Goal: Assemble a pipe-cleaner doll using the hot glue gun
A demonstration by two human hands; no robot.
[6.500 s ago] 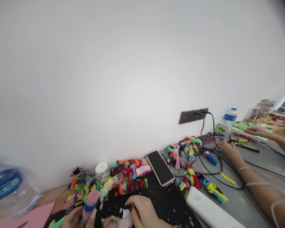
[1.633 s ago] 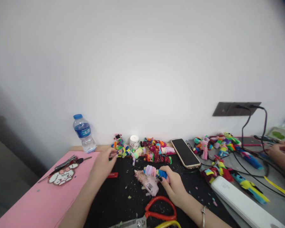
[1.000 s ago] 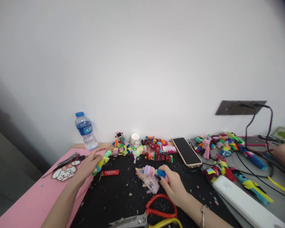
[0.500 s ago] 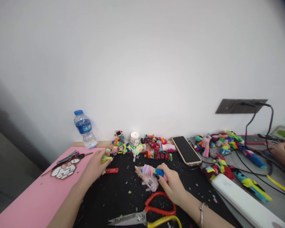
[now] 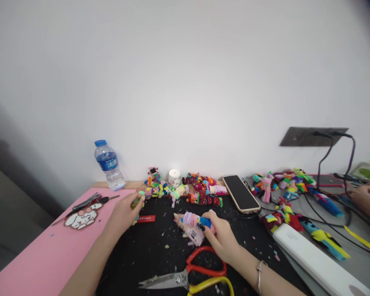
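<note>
My left hand (image 5: pixel 125 211) is closed around a small yellow-green fuzzy piece (image 5: pixel 138 200), partly hidden by the fingers, beside a flat red strip (image 5: pixel 146 218). My right hand (image 5: pixel 222 236) wraps round a pink, lilac and blue bundle of fuzzy pipe cleaners (image 5: pixel 191 219) lying low over the black mat (image 5: pixel 160 255). A pale pink gadget with a small screen (image 5: pixel 195 235) lies just below the bundle. Nearer me, scissors (image 5: pixel 175 280) with one red and one yellow handle lie with their blades pointing left.
Fuzzy figures (image 5: pixel 205 199) line the wall beside a white round container (image 5: pixel 174 177) and a phone (image 5: pixel 241 194). More figures (image 5: pixel 322 238), cables and a long white case (image 5: pixel 314 259) lie right. A water bottle (image 5: pixel 109 166) stands left. Another person's hand (image 5: pixel 368 201) is at far right.
The piece in my left hand has turned a little, and a teal end now shows under the fingers. My right hand keeps its hold on the bundle. The whole view has shifted slightly.
</note>
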